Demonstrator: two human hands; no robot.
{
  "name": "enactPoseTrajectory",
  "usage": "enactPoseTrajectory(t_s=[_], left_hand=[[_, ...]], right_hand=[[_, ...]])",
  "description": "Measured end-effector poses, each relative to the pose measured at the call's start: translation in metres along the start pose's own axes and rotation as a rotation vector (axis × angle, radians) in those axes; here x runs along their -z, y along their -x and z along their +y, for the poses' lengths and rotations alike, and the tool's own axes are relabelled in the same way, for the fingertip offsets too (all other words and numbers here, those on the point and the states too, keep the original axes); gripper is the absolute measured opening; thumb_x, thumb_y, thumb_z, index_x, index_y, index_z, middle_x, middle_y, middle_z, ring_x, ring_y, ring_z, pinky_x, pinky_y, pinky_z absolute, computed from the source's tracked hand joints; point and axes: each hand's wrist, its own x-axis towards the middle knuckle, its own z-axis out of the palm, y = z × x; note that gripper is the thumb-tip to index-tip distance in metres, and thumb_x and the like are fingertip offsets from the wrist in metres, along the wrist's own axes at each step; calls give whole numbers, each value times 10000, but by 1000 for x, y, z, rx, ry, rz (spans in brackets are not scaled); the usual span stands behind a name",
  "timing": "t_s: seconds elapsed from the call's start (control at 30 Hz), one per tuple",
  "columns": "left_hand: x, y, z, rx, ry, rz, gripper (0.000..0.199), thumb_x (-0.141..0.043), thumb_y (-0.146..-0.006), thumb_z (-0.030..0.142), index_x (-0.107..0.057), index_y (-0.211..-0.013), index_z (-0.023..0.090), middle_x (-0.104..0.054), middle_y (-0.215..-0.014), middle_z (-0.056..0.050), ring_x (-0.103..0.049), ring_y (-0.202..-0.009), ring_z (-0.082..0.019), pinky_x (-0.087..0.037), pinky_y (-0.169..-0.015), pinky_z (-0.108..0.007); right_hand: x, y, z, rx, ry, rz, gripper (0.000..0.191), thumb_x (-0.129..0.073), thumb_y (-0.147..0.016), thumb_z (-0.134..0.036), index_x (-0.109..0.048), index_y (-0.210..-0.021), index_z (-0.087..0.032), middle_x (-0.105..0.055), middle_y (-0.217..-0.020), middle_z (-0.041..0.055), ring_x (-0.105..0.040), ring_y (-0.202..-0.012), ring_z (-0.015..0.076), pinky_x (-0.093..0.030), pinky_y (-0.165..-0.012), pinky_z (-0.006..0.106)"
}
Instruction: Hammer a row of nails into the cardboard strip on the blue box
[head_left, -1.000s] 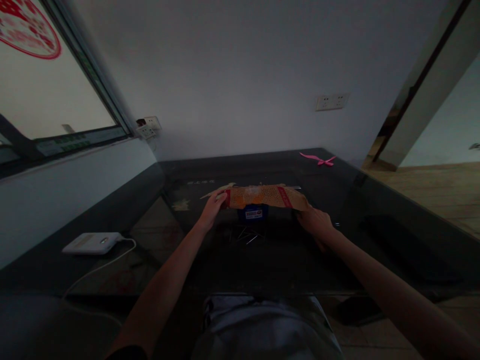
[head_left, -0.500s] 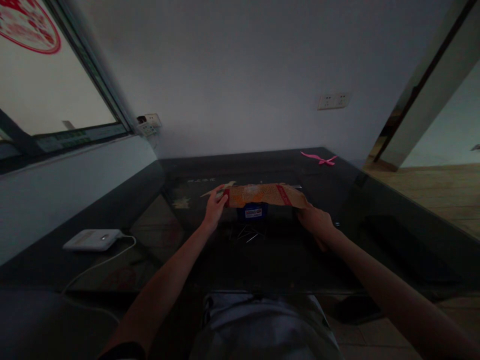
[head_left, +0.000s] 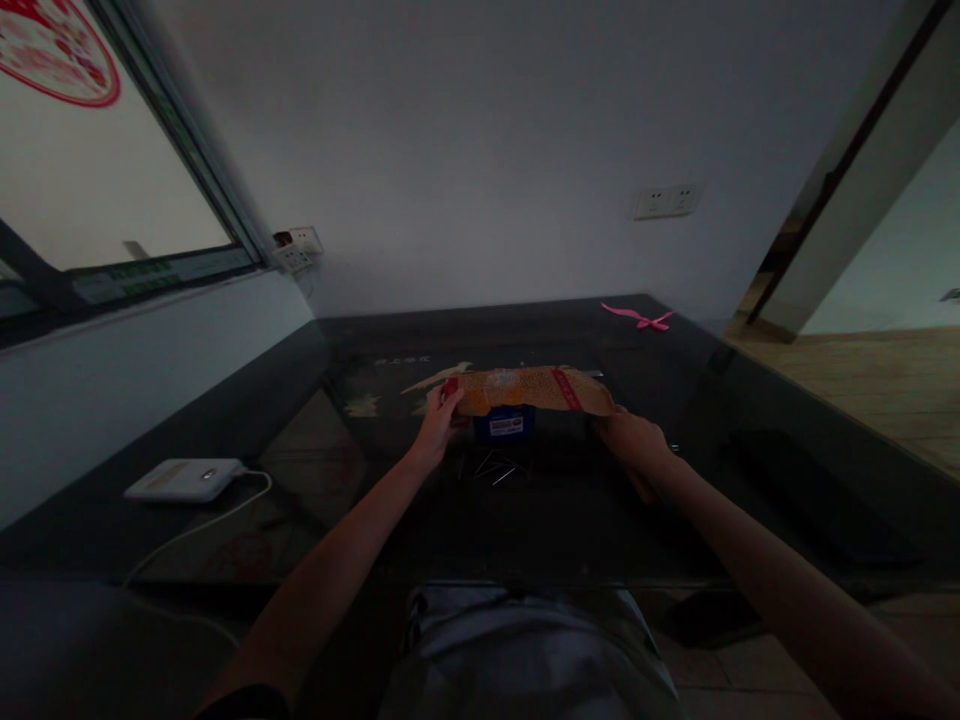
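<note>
An orange-brown patterned wrapper (head_left: 525, 388) with red bands is stretched level between my two hands. At its left end, the fingers of my left hand (head_left: 441, 420) pinch the edge by a red band. My right hand (head_left: 630, 440) grips the right end, its fingers partly hidden beneath. Just below the wrapper's middle, a blue box (head_left: 505, 424) with a white label stands on the dark table, its top covered from view. Thin shiny sticks or lines (head_left: 499, 468) show on the glossy surface in front of the box.
On the dark glossy table (head_left: 420, 540), a white power bank (head_left: 184, 480) with a cable lies at the left. A pink ribbon (head_left: 643, 318) is at the back right, and a dark flat object (head_left: 817, 495) at the right. Wall sockets (head_left: 667, 202) are behind.
My left hand has shifted slightly to the right and taken a new hold on the wrapper's left end. My right hand and the wrapper have hardly moved.
</note>
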Motion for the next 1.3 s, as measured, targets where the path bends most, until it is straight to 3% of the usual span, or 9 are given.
enactPoseTrajectory(t_s=[0.1, 0.17, 0.3, 0.5, 0.63, 0.9, 1.0, 1.2, 1.3], left_hand=[[-2, 0, 2, 31, 6, 4, 442, -600, -759, 317, -463, -1170, 228, -517, -1227, -111, -565, -994, -234, -492, -584, -245], [-2, 0, 3, 39, 13, 7, 444, -600, -755, 291, -466, -1172, 222, -520, -1227, -113, -566, -996, -238, -499, -592, -254], [-3, -1, 3, 35, 40, -9, 436, -593, -755, 265, -479, -1172, 210, -528, -1222, -114, -568, -1004, -241, -513, -602, -263], [-6, -4, 2, 31, 43, -51, 438, -587, -750, 234, -497, -1179, 214, -555, -1211, -92, -575, -1017, -239, -533, -687, -302], [-9, -6, 1, 9, 46, -63, 415, -582, -748, 219, -516, -1157, 197, -579, -1178, -89, -581, -1010, -233, -537, -742, -328], [-10, -10, -2, 13, 41, -50, 430, -583, -746, 227, -497, -1167, 209, -568, -1183, -89, -586, -990, -229, -542, -732, -340], [-9, -9, -2, -5, 27, -43, 418, -579, -751, 228, -494, -1159, 213, -565, -1180, -87, -583, -986, -225, -541, -724, -334], [-6, -10, -4, -24, -7, -76, 413, -587, -760, 267, -497, -1160, 217, -550, -1206, -87, -570, -1009, -236, -546, -689, -310], [-5, -10, -3, -28, -23, -79, 409, -587, -767, 304, -499, -1157, 220, -541, -1223, -85, -571, -1004, -232, -538, -658, -285]], right_hand=[[5, -6, 13, -33, -80, 38, 392, -293, -932, -337, -566, -1163, -178, -597, -1111, 154, -632, -913, 268, -465, -735, 361], [9, -12, 21, -50, -197, 133, 372, -308, -926, -288, -532, -1206, -190, -605, -1122, 135, -615, -947, 261, -459, -762, 360], [16, -20, 23, 10, -634, 301, 393, -286, -933, -278, -480, -1248, -145, -615, -1119, 119, -593, -974, 221, -471, -770, 309], [20, -10, -7, 101, -1139, 60, 507, -329, -924, -369, -242, -1407, -242, -514, -1302, 88, -620, -922, 187, -520, -628, 254], [18, -11, -11, 125, -1287, -18, 510, -444, -873, -307, -337, -1365, -228, -497, -1330, 82, -622, -886, 177, -526, -612, 238], [15, -21, -5, 131, -1332, 4, 488, -467, -842, -238, -413, -1325, -194, -529, -1288, 85, -610, -782, 148, -523, -619, 243], [16, -19, -6, 131, -1273, 3, 493, -466, -843, -261, -410, -1328, -193, -557, -1241, 100, -596, -705, 141, -519, -602, 265], [18, -19, -2, 149, -1061, 50, 457, -428, -878, -324, -416, -1326, -231, -572, -1227, 79, -610, -825, 168, -519, -663, 281], [15, -20, -1, 162, -989, 70, 455, -390, -898, -370, -410, -1331, -232, -593, -1188, 81, -621, -780, 165, -520, -627, 277]])
